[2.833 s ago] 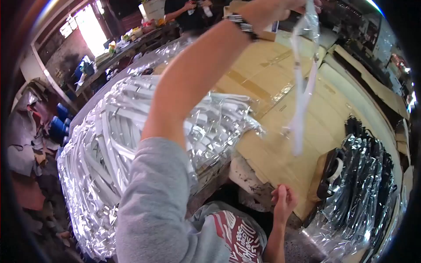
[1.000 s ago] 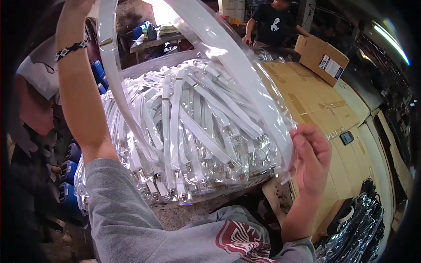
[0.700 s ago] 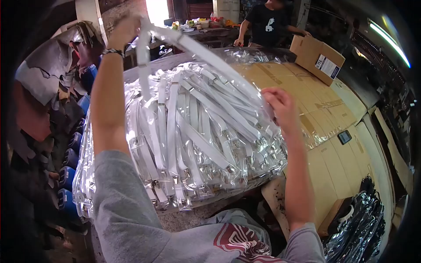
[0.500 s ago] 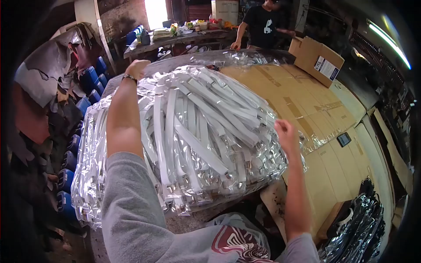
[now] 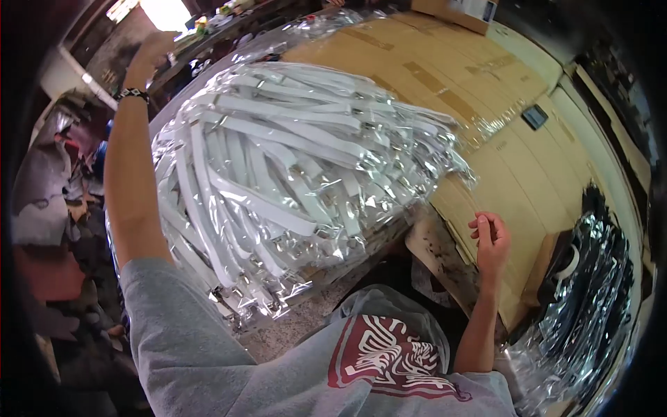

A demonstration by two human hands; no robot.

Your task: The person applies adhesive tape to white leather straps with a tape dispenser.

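A large heap of white straps [image 5: 278,139], each in clear plastic with metal fittings, covers the left of the table. My left hand [image 5: 154,54] is raised past the heap's far left edge, a bracelet on its wrist; its fingers are too blurred to read. My right hand [image 5: 492,240] hovers over the cardboard near the table's front edge, right of the heap. Its fingers are curled together, and whatever may be between them is too small to make out.
Flattened cardboard [image 5: 514,167] covers the table's right side, with a small dark device [image 5: 534,117] on it. Black plastic-wrapped items [image 5: 590,278] lie at the lower right. A cardboard box [image 5: 458,12] stands at the back. Leather pieces [image 5: 45,201] hang at left.
The view has turned and tipped downward. My right hand has drawn back from the heap's right edge toward my body. My left arm remains stretched out at the far left.
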